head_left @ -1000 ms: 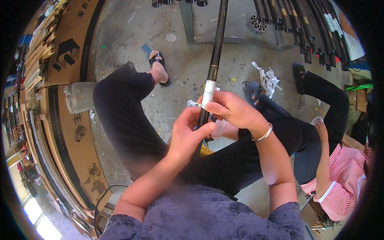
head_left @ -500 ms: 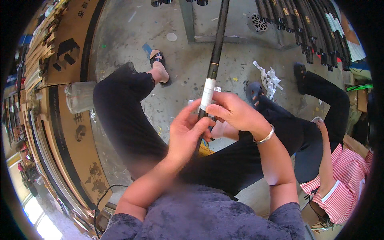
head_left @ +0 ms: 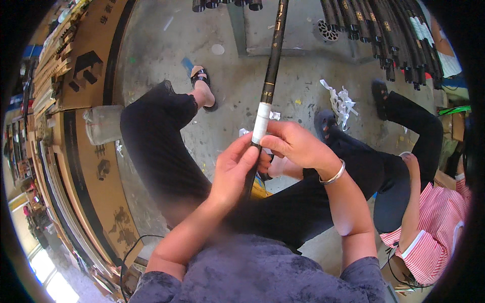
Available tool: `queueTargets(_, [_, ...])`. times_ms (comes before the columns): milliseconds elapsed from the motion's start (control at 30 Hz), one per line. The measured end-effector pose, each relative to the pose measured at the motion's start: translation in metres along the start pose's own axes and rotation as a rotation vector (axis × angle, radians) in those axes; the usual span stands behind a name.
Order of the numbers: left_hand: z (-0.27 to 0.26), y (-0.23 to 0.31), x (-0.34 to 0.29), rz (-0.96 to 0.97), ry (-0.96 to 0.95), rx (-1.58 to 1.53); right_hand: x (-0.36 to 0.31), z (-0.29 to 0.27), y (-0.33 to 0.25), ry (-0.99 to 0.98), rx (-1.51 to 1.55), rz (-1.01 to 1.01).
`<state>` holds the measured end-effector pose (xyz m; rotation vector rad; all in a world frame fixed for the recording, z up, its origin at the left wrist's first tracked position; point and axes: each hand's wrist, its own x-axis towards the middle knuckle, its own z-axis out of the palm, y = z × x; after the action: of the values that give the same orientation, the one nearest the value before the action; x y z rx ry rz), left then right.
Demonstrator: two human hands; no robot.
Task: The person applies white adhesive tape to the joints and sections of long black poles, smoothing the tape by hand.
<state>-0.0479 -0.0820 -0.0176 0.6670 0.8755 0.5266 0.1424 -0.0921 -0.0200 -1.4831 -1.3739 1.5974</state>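
A long glossy black rod (head_left: 274, 60) with gold rings and markings, like a fishing rod section, slants up and away from between my legs. White tape (head_left: 261, 122) wraps a short stretch of it just above my hands. My left hand (head_left: 233, 169) is closed round the rod below the tape, thumb along its side. My right hand (head_left: 295, 144) pinches the tape's lower end between thumb and fingers. Part of the rod under the fingers is hidden, and its far end leaves the view at the top.
Many similar black rods (head_left: 374, 30) lie bundled at the far right. White tape scraps (head_left: 341, 101) are heaped on the floor. Large cardboard boxes (head_left: 98, 187) and a clear plastic bin (head_left: 102, 125) stand at left. A co-worker in a striped shirt (head_left: 434, 227) sits close on the right.
The rod has turned about its length, bringing more gold markings into sight. My left fingers have shifted and straightened a little. The tape sits slightly lower in view.
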Motion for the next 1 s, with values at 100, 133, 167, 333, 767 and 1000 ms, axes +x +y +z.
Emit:
queueTargets(100, [-0.007,-0.009,0.002,0.102,0.039,0.346,0.000,0.005,0.005,0.027,-0.051,-0.023])
queueTargets(133, [-0.007,-0.010,0.003,0.137,0.052,0.459,0.001,0.005,0.009,0.045,-0.080,-0.052])
queueTargets(167, [-0.003,-0.008,0.001,0.087,0.080,0.252,0.000,0.006,0.012,0.051,-0.031,-0.048])
queueTargets(333, [-0.003,-0.002,0.000,0.034,-0.021,0.046,-0.001,0.003,-0.002,-0.042,0.036,0.130])
queueTargets(767, [-0.002,-0.004,0.007,0.175,0.045,0.475,0.002,0.003,0.006,0.007,-0.083,0.037])
queueTargets(1000, [-0.011,-0.021,0.010,0.226,0.208,0.466,-0.013,-0.004,-0.010,0.059,-0.314,0.057])
